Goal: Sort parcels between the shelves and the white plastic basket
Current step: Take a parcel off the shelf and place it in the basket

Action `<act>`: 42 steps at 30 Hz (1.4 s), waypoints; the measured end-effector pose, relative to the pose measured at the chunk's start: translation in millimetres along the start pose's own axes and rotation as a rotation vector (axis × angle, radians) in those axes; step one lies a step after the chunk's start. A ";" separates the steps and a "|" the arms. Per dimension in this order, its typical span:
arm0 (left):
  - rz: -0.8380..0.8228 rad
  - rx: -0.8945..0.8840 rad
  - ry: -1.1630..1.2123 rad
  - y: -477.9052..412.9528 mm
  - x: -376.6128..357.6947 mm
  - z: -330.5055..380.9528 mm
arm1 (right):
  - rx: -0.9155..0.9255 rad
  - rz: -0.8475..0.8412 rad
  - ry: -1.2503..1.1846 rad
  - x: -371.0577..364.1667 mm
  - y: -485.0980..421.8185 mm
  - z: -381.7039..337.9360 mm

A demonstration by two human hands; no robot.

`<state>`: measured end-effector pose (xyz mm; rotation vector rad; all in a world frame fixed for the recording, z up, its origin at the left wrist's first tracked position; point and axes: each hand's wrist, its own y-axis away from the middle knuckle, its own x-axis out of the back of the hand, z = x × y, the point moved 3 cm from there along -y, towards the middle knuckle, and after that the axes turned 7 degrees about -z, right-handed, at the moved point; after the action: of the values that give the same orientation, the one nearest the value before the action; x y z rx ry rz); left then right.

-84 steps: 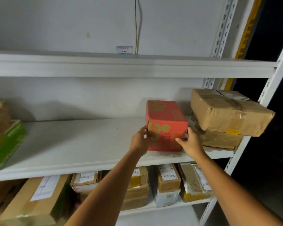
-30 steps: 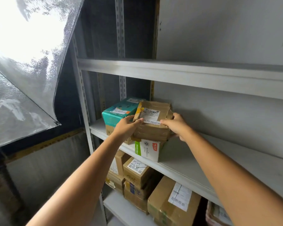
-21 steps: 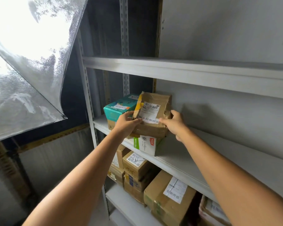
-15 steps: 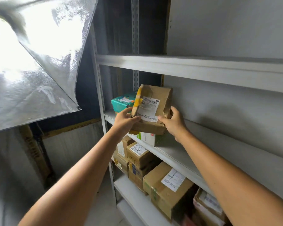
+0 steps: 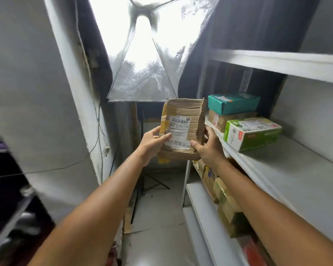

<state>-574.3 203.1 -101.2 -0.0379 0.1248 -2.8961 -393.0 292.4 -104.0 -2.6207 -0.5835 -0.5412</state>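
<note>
A crumpled brown cardboard parcel (image 5: 183, 120) with a white shipping label hangs in the air, clear of the shelf, label side facing me. My left hand (image 5: 152, 143) grips its left edge with the thumb on the label. My right hand (image 5: 208, 148) grips its lower right corner. To the right runs the white middle shelf (image 5: 288, 175), carrying a teal box (image 5: 234, 103) on a brown box (image 5: 227, 120) and a green and white box (image 5: 252, 133). The white plastic basket is not in view.
More brown parcels (image 5: 221, 196) stand on the lower shelf (image 5: 200, 227). An upper shelf (image 5: 277, 62) runs above. A bright softbox lamp (image 5: 146, 50) on a tripod (image 5: 140, 189) stands ahead in the narrow aisle. A grey wall (image 5: 37, 112) closes the left side.
Both hands lifted the brown parcel off the stack on the middle shelf and carried it left into the aisle. My view swung left toward the lamp.
</note>
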 end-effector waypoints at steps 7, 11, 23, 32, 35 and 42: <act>0.216 0.070 0.022 103.8 67.1 -55.6 | 0.026 -0.248 -0.022 -97.7 60.0 -16.3; 0.310 0.098 0.035 166.4 86.8 -94.2 | 0.010 -0.385 -0.071 -141.0 104.6 -19.3; 0.778 0.281 -0.281 358.4 105.9 -161.8 | 0.015 -0.737 -0.128 -253.4 225.1 -19.6; 1.158 0.399 -0.119 515.7 70.0 -201.0 | 0.081 -1.092 -0.112 -327.4 344.8 -11.7; 1.290 0.435 -0.062 567.7 66.0 -211.7 | 0.131 -1.196 -0.098 -356.4 387.4 -21.3; 1.478 0.532 0.004 687.0 96.4 -226.4 | 0.313 -1.392 -0.050 -440.2 479.9 -75.4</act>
<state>-511.9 -466.0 -385.6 0.1096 -0.4335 -1.3796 -557.9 -279.9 -378.0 -1.5766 -2.2569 -0.6367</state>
